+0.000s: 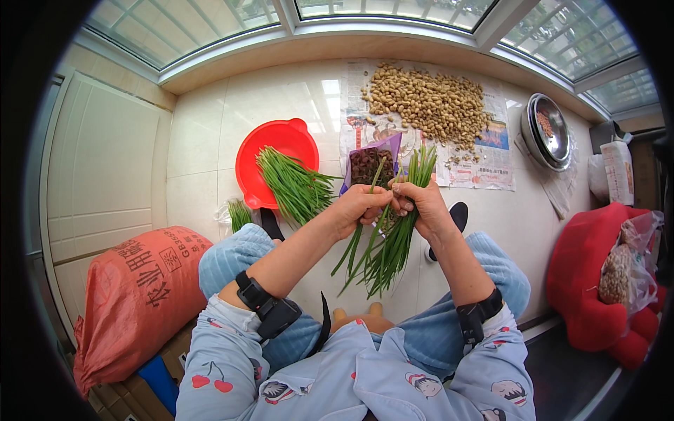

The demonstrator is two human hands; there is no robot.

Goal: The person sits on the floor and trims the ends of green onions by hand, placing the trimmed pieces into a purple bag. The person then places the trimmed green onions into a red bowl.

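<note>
My right hand (pixel 425 205) is closed around a bunch of garlic chives (pixel 394 247), with one end fanning up past the fingers and the long green leaves hanging below. Right beside it, my left hand (pixel 359 209) pinches a few chive stalks at the bunch's edge, its fingertips almost touching the right ones. Just beyond my hands stands a purple-edged bag (pixel 372 165) with dark reddish-brown bits in it. Left of that, a red plastic basin (pixel 246 156) holds a pile of chives (pixel 293 184) that spills over its near rim.
Unshelled peanuts (pixel 428 102) lie spread on newspaper (pixel 488 179) by the window. Stacked metal bowls (pixel 554 137) stand at the right, above a red plush seat (pixel 583 270). A full orange-red woven sack (pixel 144 288) leans at the left. More chives (pixel 239 214) lie near my left foot.
</note>
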